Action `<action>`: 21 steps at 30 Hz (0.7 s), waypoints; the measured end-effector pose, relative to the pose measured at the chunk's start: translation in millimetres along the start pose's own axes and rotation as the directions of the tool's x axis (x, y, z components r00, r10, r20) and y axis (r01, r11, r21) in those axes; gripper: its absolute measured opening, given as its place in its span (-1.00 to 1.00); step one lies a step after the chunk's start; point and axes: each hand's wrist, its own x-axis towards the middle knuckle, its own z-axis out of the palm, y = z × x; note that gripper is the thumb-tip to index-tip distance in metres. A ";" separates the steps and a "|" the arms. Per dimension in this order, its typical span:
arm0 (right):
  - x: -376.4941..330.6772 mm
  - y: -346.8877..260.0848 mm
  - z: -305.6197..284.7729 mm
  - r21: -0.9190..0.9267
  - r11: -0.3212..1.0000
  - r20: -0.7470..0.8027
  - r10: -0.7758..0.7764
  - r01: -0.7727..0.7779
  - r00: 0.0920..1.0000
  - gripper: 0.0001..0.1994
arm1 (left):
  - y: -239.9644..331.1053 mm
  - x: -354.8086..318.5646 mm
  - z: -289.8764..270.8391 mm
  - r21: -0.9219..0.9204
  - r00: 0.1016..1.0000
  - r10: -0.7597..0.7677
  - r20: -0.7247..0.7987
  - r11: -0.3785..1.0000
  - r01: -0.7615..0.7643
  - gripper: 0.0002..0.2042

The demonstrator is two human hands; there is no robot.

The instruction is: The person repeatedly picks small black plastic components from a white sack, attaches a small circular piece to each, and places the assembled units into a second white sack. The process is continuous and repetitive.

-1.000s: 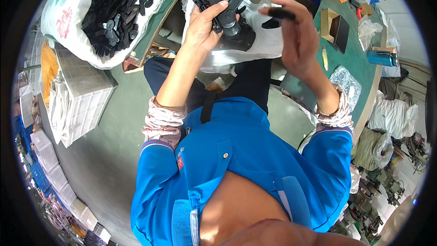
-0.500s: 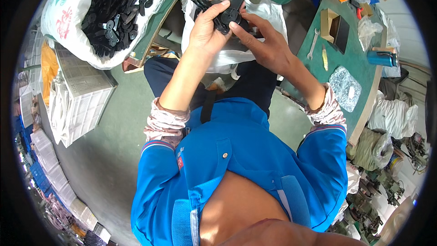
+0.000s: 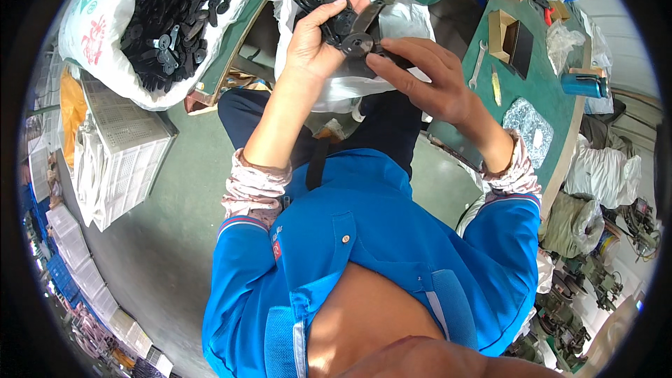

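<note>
White printed sack [image 3: 105, 35] of black parts upper left, open brown cardboard box [image 3: 505, 31] on green bench

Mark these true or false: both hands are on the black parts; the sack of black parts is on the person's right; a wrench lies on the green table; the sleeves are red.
1. Both the left hand and right hand grip the black parts. True.
2. The sack of black parts is on the person's right. False: it is on the left.
3. A wrench lies on the green table. True.
4. The sleeves are red. False: the jacket is blue.
</note>
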 end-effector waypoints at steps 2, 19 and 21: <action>3.8 5.3 7.1 0.016 1.000 -0.044 0.018 -0.017 0.999 -0.53 | -7.8 -2.4 5.4 0.121 0.995 0.082 -0.056 0.990 -0.075 -0.67; 56.6 75.8 -26.0 0.600 0.183 0.255 0.879 -0.779 0.402 -0.68 | -7.4 -17.5 0.1 0.199 0.998 -0.039 0.041 0.980 0.030 -0.69; 69.0 82.5 -31.8 0.692 0.070 0.220 0.928 -0.718 0.302 -0.69 | -7.2 -17.4 0.5 0.155 0.999 -0.026 0.037 0.988 0.020 -0.70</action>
